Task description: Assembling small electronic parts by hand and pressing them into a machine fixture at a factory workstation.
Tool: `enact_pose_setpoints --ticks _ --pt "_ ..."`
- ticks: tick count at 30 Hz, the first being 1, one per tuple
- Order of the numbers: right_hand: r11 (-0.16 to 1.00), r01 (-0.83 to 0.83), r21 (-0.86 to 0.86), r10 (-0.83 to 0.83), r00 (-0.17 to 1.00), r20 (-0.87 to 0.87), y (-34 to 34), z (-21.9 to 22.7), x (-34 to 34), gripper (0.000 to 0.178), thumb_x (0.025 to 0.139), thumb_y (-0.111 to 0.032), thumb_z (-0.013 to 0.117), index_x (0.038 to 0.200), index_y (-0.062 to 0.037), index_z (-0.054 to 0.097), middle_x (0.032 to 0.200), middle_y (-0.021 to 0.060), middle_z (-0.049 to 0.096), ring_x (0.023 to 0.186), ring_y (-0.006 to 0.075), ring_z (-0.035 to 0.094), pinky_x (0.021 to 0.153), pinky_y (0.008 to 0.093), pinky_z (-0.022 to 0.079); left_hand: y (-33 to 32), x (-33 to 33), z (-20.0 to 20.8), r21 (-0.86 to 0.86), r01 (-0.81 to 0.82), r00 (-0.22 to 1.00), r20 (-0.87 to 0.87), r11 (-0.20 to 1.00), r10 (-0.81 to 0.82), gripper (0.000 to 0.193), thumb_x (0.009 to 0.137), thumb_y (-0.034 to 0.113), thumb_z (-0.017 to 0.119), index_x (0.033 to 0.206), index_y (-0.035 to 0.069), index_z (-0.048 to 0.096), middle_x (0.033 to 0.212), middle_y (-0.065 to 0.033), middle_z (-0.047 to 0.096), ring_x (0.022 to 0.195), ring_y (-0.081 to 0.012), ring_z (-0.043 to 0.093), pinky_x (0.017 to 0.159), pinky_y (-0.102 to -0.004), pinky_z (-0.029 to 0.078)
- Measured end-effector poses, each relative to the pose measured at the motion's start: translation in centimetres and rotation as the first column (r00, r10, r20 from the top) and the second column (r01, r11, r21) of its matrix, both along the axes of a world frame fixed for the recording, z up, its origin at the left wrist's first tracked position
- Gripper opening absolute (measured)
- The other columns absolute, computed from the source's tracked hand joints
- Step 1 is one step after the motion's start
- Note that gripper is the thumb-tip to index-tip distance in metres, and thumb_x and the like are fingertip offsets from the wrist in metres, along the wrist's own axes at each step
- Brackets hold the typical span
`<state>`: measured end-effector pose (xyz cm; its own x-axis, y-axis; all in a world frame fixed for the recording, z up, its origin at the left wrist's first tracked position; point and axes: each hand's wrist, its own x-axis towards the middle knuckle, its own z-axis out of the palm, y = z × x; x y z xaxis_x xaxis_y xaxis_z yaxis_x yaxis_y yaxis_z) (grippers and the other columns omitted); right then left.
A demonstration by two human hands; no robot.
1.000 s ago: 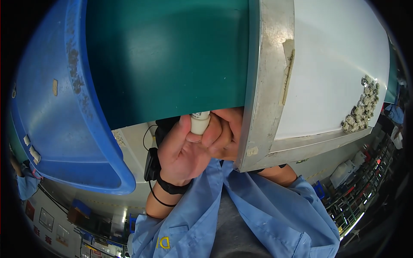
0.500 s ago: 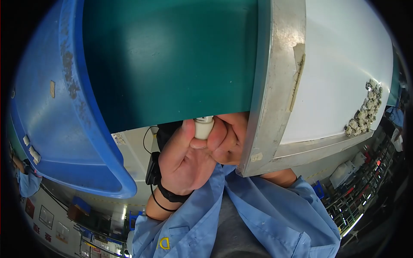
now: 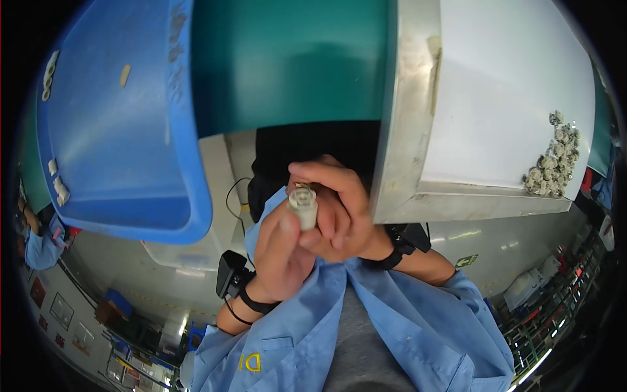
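A small white cylindrical plastic part [image 3: 304,212] is held upright in front of my chest, below the near edge of the green table. My left hand [image 3: 277,251] is closed on it, thumb along its near left side. My right hand [image 3: 343,212] is closed against its right side with curled fingers, while the index finger arches behind its top. Inside the part's top end sits a paler ridged piece, with a tiny greenish and metallic bit just above that I cannot make out. Both wrists wear black straps with black boxes.
At left stands a blue tray [image 3: 176,130] with several small white pieces [image 3: 60,189] along its far left side. At right, a metal-edged white tray [image 3: 406,124] holds a pile of small whitish and metallic parts [image 3: 554,163]. Between them lies the green tabletop [image 3: 287,65].
Both hands have drawn back from the table edge toward my body, bringing the white part out. Its ridged top end now shows, and my right index finger has come up behind it.
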<state>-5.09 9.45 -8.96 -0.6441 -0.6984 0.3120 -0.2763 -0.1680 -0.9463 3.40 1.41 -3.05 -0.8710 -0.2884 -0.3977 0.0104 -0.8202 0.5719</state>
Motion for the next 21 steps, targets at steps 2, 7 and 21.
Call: enact_pose_setpoints --ticks 2,7,21 --pt "0.986 -0.066 -0.153 0.088 0.986 0.140 -0.3 0.7 0.9 0.067 0.087 -0.035 0.073 0.131 0.0073 0.048 0.108 0.0185 0.060 0.091 0.0253 0.062 0.078 0.0339 0.052 -0.3 1.3 1.1 -0.143 0.050 0.999 -0.001 0.988 -0.051 0.050 0.103 0.045 0.034 0.091 0.000 0.051 0.087 -0.0120 0.055 0.080 -0.0176 0.048 0.075 -0.0305 0.039" --pt "0.910 -0.232 -0.343 0.340 0.891 0.300 0.1 3.2 1.4 0.069 0.088 -0.037 0.071 0.132 0.0099 0.048 0.111 0.0212 0.059 0.098 0.0264 0.061 0.083 0.0355 0.050 0.5 2.6 4.0 -0.296 0.030 1.000 0.018 0.955 -0.026 0.052 0.102 0.046 0.038 0.091 -0.003 0.054 0.088 -0.0137 0.056 0.078 -0.0188 0.050 0.073 -0.0315 0.041" --pt "0.864 -0.494 -0.098 0.504 0.847 0.171 6.3 14.7 -5.3 0.033 0.083 -0.008 0.073 0.111 0.0049 0.063 0.115 0.0167 0.059 0.098 0.0235 0.060 0.087 0.0333 0.047 0.6 1.0 6.5 -0.538 0.267 0.868 -0.226 0.800 -0.442 0.057 0.102 0.048 0.039 0.094 -0.006 0.058 0.087 -0.0133 0.059 0.074 -0.0195 0.054 0.069 -0.0330 0.043"
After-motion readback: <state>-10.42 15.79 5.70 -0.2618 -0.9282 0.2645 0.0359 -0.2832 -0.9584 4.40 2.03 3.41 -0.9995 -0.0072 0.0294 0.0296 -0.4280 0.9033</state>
